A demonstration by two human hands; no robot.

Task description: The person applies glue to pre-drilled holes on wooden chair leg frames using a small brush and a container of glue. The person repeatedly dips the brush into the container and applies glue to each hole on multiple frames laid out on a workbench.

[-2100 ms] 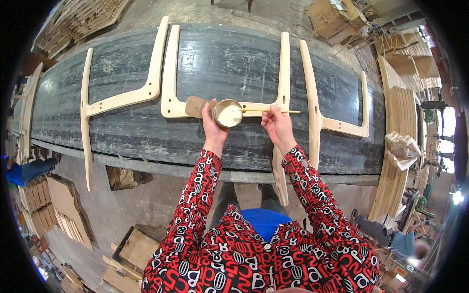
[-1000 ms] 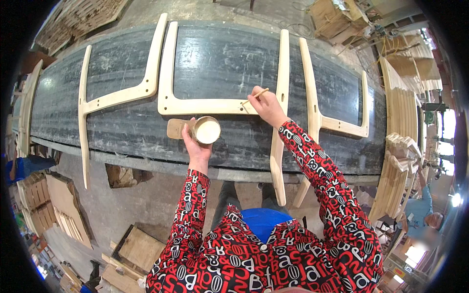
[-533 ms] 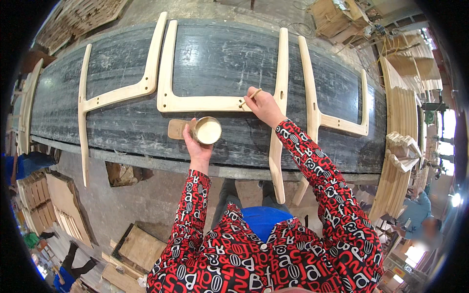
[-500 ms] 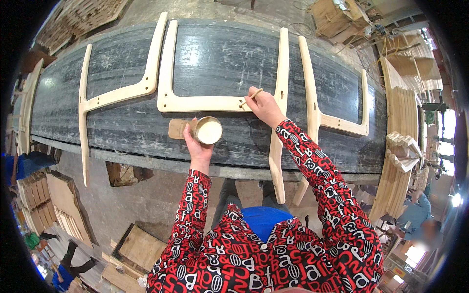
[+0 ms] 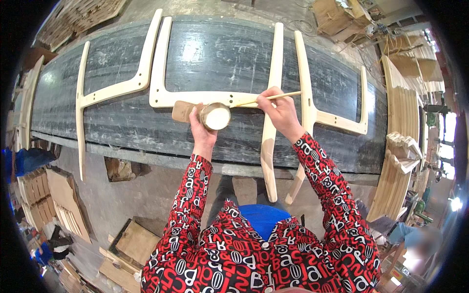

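Note:
My left hand (image 5: pixel 202 131) is closed around a small round cup (image 5: pixel 225 104) of creamy white liquid (image 5: pixel 217 118). A flat brown wooden piece (image 5: pixel 182 111) juts out beside the cup; whether it is joined on is hidden. Pinched in my right hand (image 5: pixel 281 113) is a thin wooden stick (image 5: pixel 292 94), held nearly level. Its tip lies by the two holes near the right end of the crossbar on the middle pale wooden chair frame (image 5: pixel 195 99). The cup hovers just on the near side of that crossbar.
Similar wooden frames lie to the left (image 5: pixel 115 91) and right (image 5: pixel 337 119) on a scratched dark table (image 5: pixel 229 141). Some legs overhang its near edge. Stacked boards (image 5: pixel 408 97) stand at the right; a person in blue (image 5: pixel 408 233) is at lower right.
My right hand has moved right and slightly nearer, and the stick has swung to nearly level. The cup has shifted a little right and farther off, close to the crossbar.

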